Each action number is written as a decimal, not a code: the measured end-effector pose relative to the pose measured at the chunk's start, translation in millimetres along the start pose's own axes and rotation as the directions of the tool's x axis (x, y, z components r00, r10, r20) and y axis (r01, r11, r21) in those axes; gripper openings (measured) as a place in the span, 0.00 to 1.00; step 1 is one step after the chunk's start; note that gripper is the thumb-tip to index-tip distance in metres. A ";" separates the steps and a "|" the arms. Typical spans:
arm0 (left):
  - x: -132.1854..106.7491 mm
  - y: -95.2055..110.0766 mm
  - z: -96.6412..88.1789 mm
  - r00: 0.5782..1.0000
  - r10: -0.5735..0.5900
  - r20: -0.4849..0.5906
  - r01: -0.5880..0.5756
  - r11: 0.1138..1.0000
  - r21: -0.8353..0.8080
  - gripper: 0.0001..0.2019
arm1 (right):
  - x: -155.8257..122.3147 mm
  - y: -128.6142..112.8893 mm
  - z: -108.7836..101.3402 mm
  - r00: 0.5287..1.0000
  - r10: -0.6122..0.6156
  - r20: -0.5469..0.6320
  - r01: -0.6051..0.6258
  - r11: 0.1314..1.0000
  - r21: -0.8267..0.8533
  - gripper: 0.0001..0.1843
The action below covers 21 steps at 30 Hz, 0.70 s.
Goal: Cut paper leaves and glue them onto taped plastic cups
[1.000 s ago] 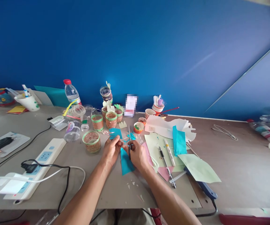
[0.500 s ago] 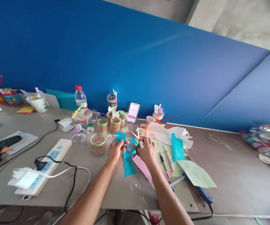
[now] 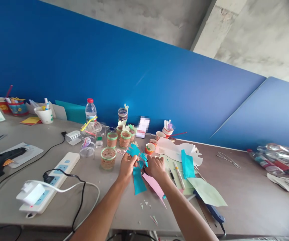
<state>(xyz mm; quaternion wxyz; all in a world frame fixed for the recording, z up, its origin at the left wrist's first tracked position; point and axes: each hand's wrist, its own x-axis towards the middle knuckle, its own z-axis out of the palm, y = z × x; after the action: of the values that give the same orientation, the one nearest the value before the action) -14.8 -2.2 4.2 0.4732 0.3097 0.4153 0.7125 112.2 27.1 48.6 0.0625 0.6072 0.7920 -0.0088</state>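
**Teal cutout pinched between two hands, just right of the woven cup**

Head view. The left hand [image 3: 127,166] has its fingertips clenched on a teal cutout [image 3: 133,150], which sits just right of the woven cup [image 3: 108,158] and slightly farther back. The right hand [image 3: 155,166] is right of the cup again, almost touching the left. Its fingers are curled around a dark loop that looks like the handle of scissors [image 3: 144,168]; the blades are too small to make out.

The cutout fans upward and away from the person, toward the blue wall, with its ragged lobes at the far end and the pinched end nearest the body. Its long axis runs near to far. A teal strip [image 3: 138,180] lies right of the cup and nearer the person on the same line, leaning slightly right at its near end. I cannot tell whether it joins the cutout.

As a judgement, the risks are these:
- The cutout is thin and held only at one end, so a twist of the left wrist could tear or crease a lobe.
- The hands are very close together, so a blade could nick a fingertip.
- The pink paper [image 3: 154,185] and the scraps [image 3: 144,204], right of the cup near the table [image 3: 247,197] edge, could be swept off by a forearm.
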 end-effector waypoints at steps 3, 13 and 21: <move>0.4 1.5 -0.3 1.000 0.003 -0.008 -0.002 1.000 0.028 0.16 | 1.5 -5.8 -7.0 0.994 -0.005 0.105 0.003 1.000 0.020 0.25; 4.8 -2.6 -6.7 0.998 -0.065 -0.008 0.065 0.998 0.011 0.14 | 12.6 4.7 -34.2 0.857 -0.385 0.342 0.298 0.912 0.281 0.34; 2.6 3.0 -2.9 0.997 -0.081 0.010 0.081 0.997 0.007 0.15 | -1.0 15.6 -49.7 0.929 -0.335 0.156 0.282 0.915 0.288 0.20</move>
<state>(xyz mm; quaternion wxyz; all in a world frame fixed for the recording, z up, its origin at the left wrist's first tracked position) -19.3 -1.2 5.6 0.5028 0.2976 0.4275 0.6898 123.1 34.6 99.0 0.0600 0.4727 0.8597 -0.1841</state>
